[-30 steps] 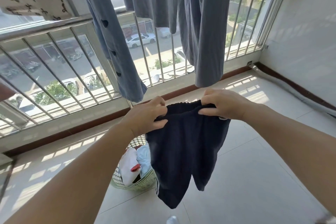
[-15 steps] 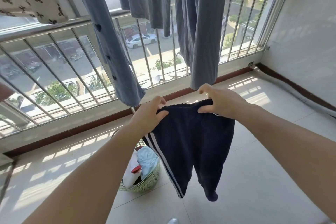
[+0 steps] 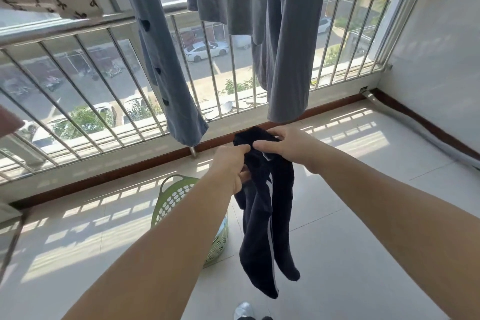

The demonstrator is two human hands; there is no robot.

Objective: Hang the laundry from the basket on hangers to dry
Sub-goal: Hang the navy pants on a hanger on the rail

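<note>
While the dark shorts (image 3: 267, 202) hang bunched, left hand (image 3: 230, 166) and right hand (image 3: 283, 144) pinch their waistband.

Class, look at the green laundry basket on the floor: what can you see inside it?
Almost nothing: the left forearm covers the green basket, so only a pale sliver of fabric shows.

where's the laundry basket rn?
Head view, lower centre-left: the green basket stands on the tiled floor, partly hidden behind the left forearm, just left of the dark shorts that both hands hold up.
</note>
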